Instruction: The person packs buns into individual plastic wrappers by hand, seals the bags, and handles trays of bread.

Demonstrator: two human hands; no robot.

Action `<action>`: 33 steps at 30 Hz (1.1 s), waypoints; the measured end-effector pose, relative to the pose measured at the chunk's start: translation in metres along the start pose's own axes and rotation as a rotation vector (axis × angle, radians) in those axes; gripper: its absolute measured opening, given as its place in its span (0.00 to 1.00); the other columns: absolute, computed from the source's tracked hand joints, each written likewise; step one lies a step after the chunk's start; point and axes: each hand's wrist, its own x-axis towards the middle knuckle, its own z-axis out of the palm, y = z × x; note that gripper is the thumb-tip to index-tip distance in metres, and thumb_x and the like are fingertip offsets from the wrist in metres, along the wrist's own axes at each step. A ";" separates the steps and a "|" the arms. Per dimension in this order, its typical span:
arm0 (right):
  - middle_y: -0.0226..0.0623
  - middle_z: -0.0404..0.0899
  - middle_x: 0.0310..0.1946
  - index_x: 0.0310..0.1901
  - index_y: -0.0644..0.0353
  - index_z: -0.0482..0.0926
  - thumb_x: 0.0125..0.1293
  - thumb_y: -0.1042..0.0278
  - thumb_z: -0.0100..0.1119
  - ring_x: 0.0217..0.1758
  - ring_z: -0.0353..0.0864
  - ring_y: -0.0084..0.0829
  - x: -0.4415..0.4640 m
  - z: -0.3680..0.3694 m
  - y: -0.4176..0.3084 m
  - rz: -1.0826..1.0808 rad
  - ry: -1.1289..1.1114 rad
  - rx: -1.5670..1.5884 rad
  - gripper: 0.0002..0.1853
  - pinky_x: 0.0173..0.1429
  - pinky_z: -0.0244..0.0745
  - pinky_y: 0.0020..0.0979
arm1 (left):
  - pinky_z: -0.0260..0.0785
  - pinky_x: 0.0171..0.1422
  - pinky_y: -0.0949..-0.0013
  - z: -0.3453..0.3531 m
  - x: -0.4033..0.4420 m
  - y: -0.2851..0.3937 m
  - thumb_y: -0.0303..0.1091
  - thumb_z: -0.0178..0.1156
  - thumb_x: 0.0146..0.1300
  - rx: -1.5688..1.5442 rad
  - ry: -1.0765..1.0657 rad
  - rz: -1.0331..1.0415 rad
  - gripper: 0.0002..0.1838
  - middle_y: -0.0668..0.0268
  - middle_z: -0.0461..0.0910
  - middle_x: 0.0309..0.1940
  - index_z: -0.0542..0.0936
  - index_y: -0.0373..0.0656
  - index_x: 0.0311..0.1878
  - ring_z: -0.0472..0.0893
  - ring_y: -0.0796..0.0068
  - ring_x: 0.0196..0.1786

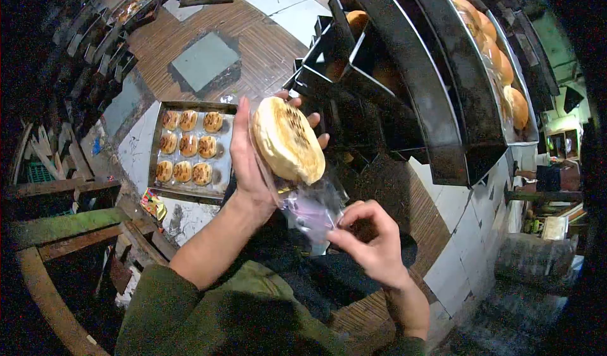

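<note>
A round bread bun (289, 142), pale at the side and browned with dark toppings on its face, rests tilted in my left hand (243, 157). The fingers of that hand curl behind the bun, with the thumb along its left side. Below the bun hangs a clear plastic bag (311, 215) with a purplish tint. Its edge is pinched between the thumb and fingers of my right hand (374, 241). How far the bag reaches around the bun I cannot tell.
On the floor to the left lies a metal tray (153, 160) with several small topped buns (188, 145). Stacked dark baking pans (411, 71) rise at the right, with round buns (499, 59) in the outer one. A wooden bench frame (76, 233) stands at the lower left.
</note>
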 end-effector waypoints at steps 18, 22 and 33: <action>0.33 0.75 0.32 0.37 0.65 0.72 0.54 0.75 0.61 0.37 0.75 0.23 -0.006 -0.004 -0.013 0.123 -0.078 0.159 0.10 0.43 0.70 0.25 | 0.67 0.50 0.42 0.007 -0.002 0.000 0.61 0.40 0.61 -0.020 -0.087 -0.035 0.31 0.55 0.69 0.49 0.67 0.42 0.51 0.71 0.52 0.52; 0.42 0.73 0.27 0.34 0.65 0.72 0.52 0.75 0.60 0.31 0.76 0.36 0.000 0.001 0.000 -0.614 -0.028 -0.627 0.09 0.34 0.72 0.29 | 0.67 0.50 0.43 0.008 -0.005 0.007 0.60 0.41 0.61 0.026 -0.083 -0.019 0.29 0.55 0.70 0.48 0.68 0.42 0.50 0.72 0.51 0.50; 0.46 0.62 0.56 0.57 0.64 0.57 0.34 0.50 0.74 0.59 0.63 0.41 -0.024 -0.048 -0.011 -0.378 0.038 -0.513 0.50 0.62 0.57 0.41 | 0.63 0.55 0.50 -0.014 -0.015 0.002 0.70 0.42 0.53 -0.040 0.138 -0.097 0.38 0.58 0.66 0.54 0.60 0.51 0.59 0.69 0.58 0.54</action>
